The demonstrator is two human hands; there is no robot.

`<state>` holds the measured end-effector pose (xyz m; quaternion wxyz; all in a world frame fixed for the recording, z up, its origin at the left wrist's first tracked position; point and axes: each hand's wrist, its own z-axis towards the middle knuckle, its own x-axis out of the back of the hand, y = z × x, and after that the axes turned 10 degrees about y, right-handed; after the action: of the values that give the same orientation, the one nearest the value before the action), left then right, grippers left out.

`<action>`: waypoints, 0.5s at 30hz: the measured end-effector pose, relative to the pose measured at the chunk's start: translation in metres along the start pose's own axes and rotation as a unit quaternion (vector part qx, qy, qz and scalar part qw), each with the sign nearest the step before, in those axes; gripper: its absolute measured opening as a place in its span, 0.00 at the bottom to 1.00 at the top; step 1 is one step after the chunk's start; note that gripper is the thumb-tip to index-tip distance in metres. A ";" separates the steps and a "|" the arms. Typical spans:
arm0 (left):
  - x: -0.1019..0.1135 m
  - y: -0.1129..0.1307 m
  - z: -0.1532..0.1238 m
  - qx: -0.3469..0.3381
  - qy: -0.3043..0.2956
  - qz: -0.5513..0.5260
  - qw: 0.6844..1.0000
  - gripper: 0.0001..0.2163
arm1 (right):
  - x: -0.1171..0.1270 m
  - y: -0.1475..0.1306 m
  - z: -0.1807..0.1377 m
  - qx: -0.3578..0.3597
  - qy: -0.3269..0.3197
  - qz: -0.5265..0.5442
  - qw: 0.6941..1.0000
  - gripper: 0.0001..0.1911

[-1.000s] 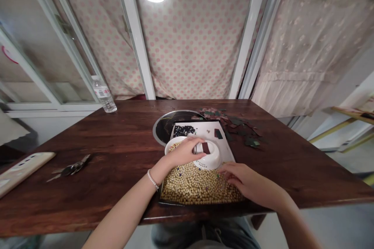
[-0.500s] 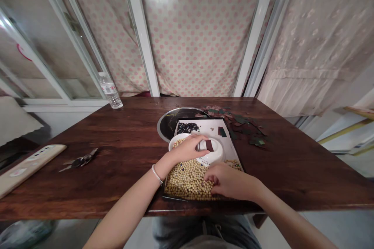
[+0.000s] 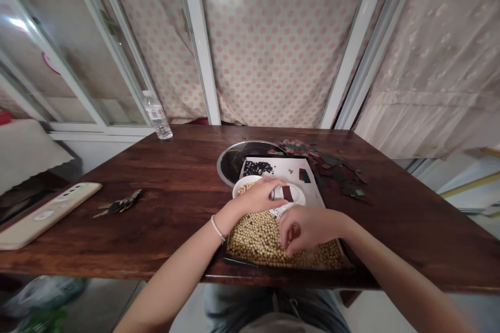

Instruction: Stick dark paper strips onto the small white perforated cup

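Observation:
A shallow tray [image 3: 319, 187] holds a spread of yellow beans [image 3: 253, 239] with a few dark ones among them. My left hand [image 3: 261, 195], a pearl bracelet at its wrist, lies across two white bowls, its thumb and fingers curved on the near rim of the right-hand white bowl [image 3: 300, 196]. A dark red-brown piece [image 3: 287, 193] shows in that bowl. Partly under my palm, the left-hand white bowl [image 3: 239, 185] contains yellow beans. Above the loose beans, my right hand [image 3: 302, 226] is closed with its fingertips pinched together; whatever they hold is hidden.
Black beans [image 3: 258, 168] and a dark green piece [image 3: 304, 175] lie at the tray's far end. Behind it are a round dark plate [image 3: 230, 162] and scattered green and brown scraps [image 3: 332, 161]. Keys [image 3: 119, 204], a phone [image 3: 50, 213] and a water bottle [image 3: 158, 116] stand leftward.
My right hand has lifted slightly from the beans toward the right-hand bowl, uncovering beans at the tray's near right corner. My left hand keeps its place on the bowls. The view has shifted.

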<state>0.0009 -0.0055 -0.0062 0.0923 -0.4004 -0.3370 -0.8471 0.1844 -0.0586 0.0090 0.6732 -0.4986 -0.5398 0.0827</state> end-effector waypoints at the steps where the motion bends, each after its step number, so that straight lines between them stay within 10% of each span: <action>1: 0.000 0.000 0.000 -0.004 0.000 -0.002 1.000 0.18 | 0.002 -0.001 -0.001 0.009 -0.003 0.003 1.000 0.07; 15: -0.003 -0.003 0.000 -0.003 -0.004 0.019 1.000 0.18 | -0.019 -0.006 0.009 0.089 0.050 -0.042 0.994 0.12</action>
<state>0.0016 -0.0032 -0.0100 0.1060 -0.4102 -0.3275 -0.8445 0.1668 -0.0683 0.0008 0.7442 -0.4168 -0.5161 0.0772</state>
